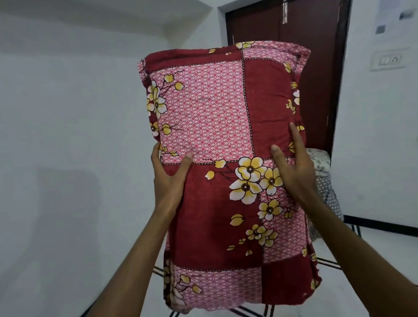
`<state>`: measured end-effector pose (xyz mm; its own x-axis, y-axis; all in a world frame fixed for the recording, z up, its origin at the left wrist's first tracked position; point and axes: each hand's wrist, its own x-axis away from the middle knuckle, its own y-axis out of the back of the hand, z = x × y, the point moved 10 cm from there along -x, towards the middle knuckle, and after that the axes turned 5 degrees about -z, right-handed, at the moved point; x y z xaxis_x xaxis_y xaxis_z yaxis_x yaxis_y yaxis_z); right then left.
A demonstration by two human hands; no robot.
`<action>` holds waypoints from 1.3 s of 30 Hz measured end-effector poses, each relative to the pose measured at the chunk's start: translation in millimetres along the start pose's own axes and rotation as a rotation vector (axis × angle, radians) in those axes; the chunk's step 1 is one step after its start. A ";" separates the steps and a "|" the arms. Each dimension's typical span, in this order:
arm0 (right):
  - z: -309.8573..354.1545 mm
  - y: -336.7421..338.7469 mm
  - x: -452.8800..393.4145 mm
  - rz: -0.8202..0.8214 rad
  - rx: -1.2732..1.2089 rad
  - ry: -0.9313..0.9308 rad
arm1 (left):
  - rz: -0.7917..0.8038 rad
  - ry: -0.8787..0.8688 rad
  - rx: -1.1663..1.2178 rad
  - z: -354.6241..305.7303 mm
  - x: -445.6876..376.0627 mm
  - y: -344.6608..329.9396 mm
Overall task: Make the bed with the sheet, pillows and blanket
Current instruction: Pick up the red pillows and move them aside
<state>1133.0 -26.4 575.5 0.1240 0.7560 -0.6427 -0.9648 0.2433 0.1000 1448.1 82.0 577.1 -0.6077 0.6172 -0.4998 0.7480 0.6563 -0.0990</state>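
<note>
I hold a pillow (225,123) upright in the air in front of me; its cover is dark red and pink patchwork with yellow-white flowers. My left hand (168,178) grips its left edge, thumb on the front and fingers wrapped behind. My right hand (295,170) grips the right edge, with thumb and forefinger lying on the front face and the other fingers hidden behind. The bed, sheet and blanket are out of view.
A dark brown door (312,29) stands behind the pillow in a white-walled corner. A pile of dotted grey and white fabric (326,175) shows past the pillow's right edge. A switch plate (390,59) is on the right wall. White floor with black lines (261,316) lies below.
</note>
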 end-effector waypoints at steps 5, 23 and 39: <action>-92.6 -70.6 -84.9 -0.021 0.039 -0.010 | 0.018 -0.016 0.028 95.5 -103.4 -65.1; -421.4 -258.7 -411.3 -0.108 0.188 -0.146 | 0.298 -0.004 -0.005 388.2 -476.1 -375.7; -783.2 -409.0 -616.0 0.033 0.280 -0.465 | 0.450 0.335 -0.235 742.0 -667.9 -606.4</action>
<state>1269.5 -1067.5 335.6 0.2453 0.9397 -0.2381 -0.8790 0.3192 0.3541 1598.4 -1050.2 332.4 -0.3245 0.9344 -0.1469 0.8954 0.3535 0.2708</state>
